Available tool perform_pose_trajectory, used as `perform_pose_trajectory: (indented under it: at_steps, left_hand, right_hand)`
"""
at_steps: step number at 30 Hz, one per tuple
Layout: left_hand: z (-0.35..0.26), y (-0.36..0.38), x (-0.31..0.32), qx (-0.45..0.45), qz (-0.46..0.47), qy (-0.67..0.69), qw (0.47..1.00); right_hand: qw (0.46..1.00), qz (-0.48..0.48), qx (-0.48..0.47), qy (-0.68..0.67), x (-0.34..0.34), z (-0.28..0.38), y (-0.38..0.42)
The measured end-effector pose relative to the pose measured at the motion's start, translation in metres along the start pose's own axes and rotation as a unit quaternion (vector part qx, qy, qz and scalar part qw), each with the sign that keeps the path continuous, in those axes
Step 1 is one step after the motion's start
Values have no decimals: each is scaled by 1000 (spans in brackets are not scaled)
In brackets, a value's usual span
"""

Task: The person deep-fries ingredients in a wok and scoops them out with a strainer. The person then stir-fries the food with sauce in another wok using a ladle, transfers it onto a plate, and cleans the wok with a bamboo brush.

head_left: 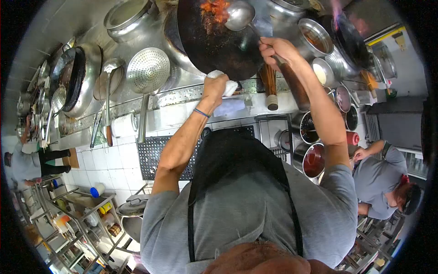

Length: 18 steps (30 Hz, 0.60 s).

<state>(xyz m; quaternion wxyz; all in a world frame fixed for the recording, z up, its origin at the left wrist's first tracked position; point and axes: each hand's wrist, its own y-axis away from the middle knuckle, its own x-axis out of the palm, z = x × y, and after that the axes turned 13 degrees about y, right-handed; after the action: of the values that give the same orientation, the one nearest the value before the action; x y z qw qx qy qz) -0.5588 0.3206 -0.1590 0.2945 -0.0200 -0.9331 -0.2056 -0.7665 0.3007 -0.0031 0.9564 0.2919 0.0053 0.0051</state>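
Observation:
A large black wok (223,52) is tilted over the stove, with reddish food (214,11) near its far side. My left hand (216,89) is closed round a folded white cloth (229,86) at the wok's near edge. My right hand (279,50) grips the handle of a metal ladle (240,16), whose bowl touches the food inside the wok. The ladle's thick wooden handle end (294,84) sticks out below that hand. Beside it, a bamboo brush (270,89) lies on the stove's front edge.
A perforated skimmer (148,71) and another ladle (108,89) lie left. Pots of sauce (314,160) stand right, below a metal bowl (315,36). A flame rises by a second wok (349,43). One person (381,178) stands at right, another (27,162) far left.

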Motion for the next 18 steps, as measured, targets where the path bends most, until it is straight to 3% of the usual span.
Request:
perform_pose_trajectory:
  at_steps: [1, 3, 4, 5, 6, 7, 8, 9, 10, 13, 14, 17, 18]
  left_hand:
    - [-7, 2, 4, -29, -18, -6, 999]
    - [-26, 5, 7, -88, -57, -18, 994]
    - [-31, 6, 7, -130, -55, 21, 990]
    - [-26, -5, -9, -173, 9, 60, 983]
    - [-26, -1, -11, -191, 0, 108, 976]
    - [-27, 6, -15, -211, -9, 152, 966]
    - [-31, 11, -25, -279, 88, 181, 939]
    - [-31, 18, -25, -299, 79, 197, 931]
    - [-29, 25, -27, -308, 61, 195, 929]
    - [-24, 32, -34, -312, 51, 157, 936]
    - [-16, 23, -49, -324, 85, 148, 930]
    - [-18, 20, -63, -320, 42, 62, 945]
    - [-16, 12, -81, -336, 84, 66, 936]
  right_hand:
    - [997, 70, -8, 30, 6, 9, 12]
    - [966, 163, 101, -172, 3, 13, 7]
    - [957, 191, 101, -194, -4, 7, 6]
    - [947, 220, 98, -214, -11, -4, 1]
    - [934, 249, 95, -237, -15, -10, -2]
    - [953, 207, 78, -206, -6, -13, 16]
    - [944, 227, 75, -227, -7, -26, 21]
    - [934, 241, 72, -253, -9, -41, 27]
    - [922, 196, 104, -317, -1, -41, 48]
    - [918, 158, 74, -357, 4, -71, 76]
    - [920, 164, 57, -350, 5, -87, 80]
    - [909, 133, 16, -394, 28, -122, 99]
    - [936, 79, -21, -343, 40, -128, 107]
